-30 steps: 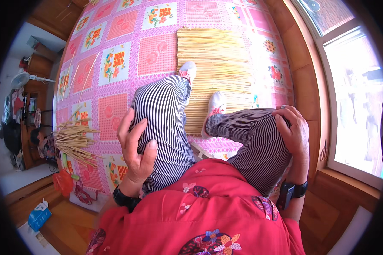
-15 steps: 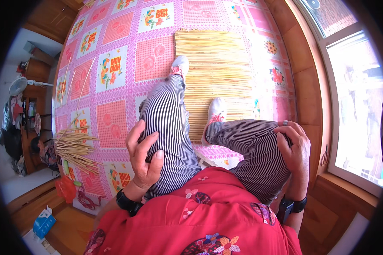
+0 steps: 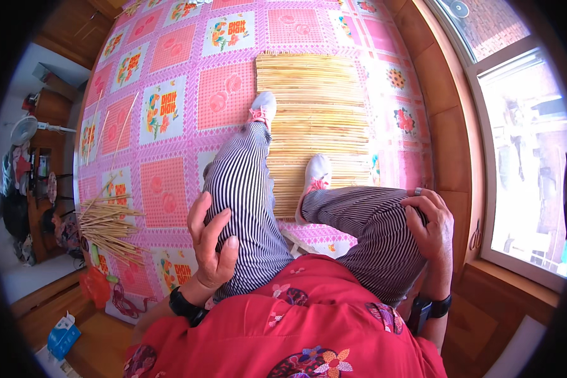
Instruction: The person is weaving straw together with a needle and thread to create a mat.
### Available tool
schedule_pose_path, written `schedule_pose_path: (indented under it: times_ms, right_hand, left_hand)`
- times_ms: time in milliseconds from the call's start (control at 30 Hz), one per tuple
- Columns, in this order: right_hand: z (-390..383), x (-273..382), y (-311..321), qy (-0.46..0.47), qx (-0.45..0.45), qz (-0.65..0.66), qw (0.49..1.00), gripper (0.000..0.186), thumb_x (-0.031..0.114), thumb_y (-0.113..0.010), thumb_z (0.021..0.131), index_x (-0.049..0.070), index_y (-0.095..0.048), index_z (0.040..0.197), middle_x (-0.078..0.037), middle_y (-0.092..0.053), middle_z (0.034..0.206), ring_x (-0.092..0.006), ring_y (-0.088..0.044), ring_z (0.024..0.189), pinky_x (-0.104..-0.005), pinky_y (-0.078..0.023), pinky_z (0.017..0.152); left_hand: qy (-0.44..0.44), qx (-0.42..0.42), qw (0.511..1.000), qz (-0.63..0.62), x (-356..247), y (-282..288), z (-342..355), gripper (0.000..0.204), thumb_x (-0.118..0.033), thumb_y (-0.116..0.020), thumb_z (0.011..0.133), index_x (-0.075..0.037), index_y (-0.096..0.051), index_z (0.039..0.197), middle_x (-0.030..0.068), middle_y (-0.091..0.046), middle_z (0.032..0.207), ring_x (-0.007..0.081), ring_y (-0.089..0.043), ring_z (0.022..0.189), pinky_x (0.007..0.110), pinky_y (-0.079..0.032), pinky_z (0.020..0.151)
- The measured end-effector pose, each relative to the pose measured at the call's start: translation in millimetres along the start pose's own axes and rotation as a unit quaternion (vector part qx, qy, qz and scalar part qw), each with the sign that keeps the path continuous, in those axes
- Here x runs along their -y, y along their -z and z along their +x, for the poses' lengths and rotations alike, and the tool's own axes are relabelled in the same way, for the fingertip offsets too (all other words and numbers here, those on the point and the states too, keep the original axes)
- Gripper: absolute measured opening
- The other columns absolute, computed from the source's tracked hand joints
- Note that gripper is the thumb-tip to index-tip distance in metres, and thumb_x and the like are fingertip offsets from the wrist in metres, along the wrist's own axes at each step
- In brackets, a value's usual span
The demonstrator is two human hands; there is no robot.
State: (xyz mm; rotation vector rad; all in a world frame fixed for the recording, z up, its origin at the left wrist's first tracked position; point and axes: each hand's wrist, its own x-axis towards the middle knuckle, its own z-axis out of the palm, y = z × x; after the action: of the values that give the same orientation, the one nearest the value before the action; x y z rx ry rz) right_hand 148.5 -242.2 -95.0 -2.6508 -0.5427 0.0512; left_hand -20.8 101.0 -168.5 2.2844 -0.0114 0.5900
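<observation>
My left hand (image 3: 214,246) rests against the side of my left thigh, in black-and-white striped trousers (image 3: 242,183). Its thumb and fingers are apart and hold nothing. Over my bent right knee lies my right hand (image 3: 429,223), open, a ring on one finger and nothing in its grasp. A mat of pale straw-coloured stalks (image 3: 315,120), laid side by side, stretches out beyond my knees. Both my feet, in white socks, are on it: the left foot (image 3: 264,107) at its left edge, the right foot (image 3: 318,173) nearer to me.
A pink patterned cloth (image 3: 223,94) lies under the mat. To the left is a pile of loose stalks (image 3: 110,227), with a red plastic bag (image 3: 94,286) and dark red cord (image 3: 127,302) nearer. Scissors (image 3: 475,238) are by the window ledge at right.
The view has shifted slightly, so the mat and my feet appear a little lower. Both hands keep nearly the same places on my legs.
</observation>
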Motion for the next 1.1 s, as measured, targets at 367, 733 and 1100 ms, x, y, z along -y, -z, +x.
schedule_pose_path:
  times_ms: [367,733,1100]
  right_hand:
    - [8.3,-2.5,1.5,0.002,0.027,0.008,1.0,0.017,0.014,-0.062,0.075,0.008,-0.071,0.088,-0.01,-0.067,0.099,-0.0292,-0.063,0.096,-0.0388,-0.048,0.088]
    - [6.2,-0.9,2.9,-0.021,0.033,0.034,0.999,0.018,0.012,-0.059,0.074,0.003,-0.069,0.087,-0.016,-0.066,0.099,-0.0336,-0.061,0.1,-0.0407,-0.047,0.09]
    - [2.0,-4.0,2.9,-0.007,0.016,0.017,1.0,0.018,0.016,-0.061,0.076,0.006,-0.07,0.089,-0.012,-0.067,0.1,-0.0302,-0.063,0.096,-0.0387,-0.048,0.088]
  left_hand:
    - [-0.017,0.014,1.0,-0.015,14.9,7.1,-5.6,0.052,-0.017,-0.053,0.084,0.004,-0.043,0.13,0.0299,-0.022,0.148,0.0432,-0.02,0.14,0.054,-0.016,0.114]
    - [-0.015,0.022,1.0,-0.013,11.0,5.3,-1.7,0.052,-0.015,-0.052,0.082,0.004,-0.045,0.129,0.0283,-0.023,0.148,0.0421,-0.022,0.139,0.053,-0.016,0.114]
    - [-0.008,0.016,1.0,-0.011,7.5,5.0,-3.1,0.05,-0.014,-0.054,0.083,0.003,-0.045,0.13,0.0262,-0.024,0.148,0.0403,-0.022,0.14,0.052,-0.016,0.114]
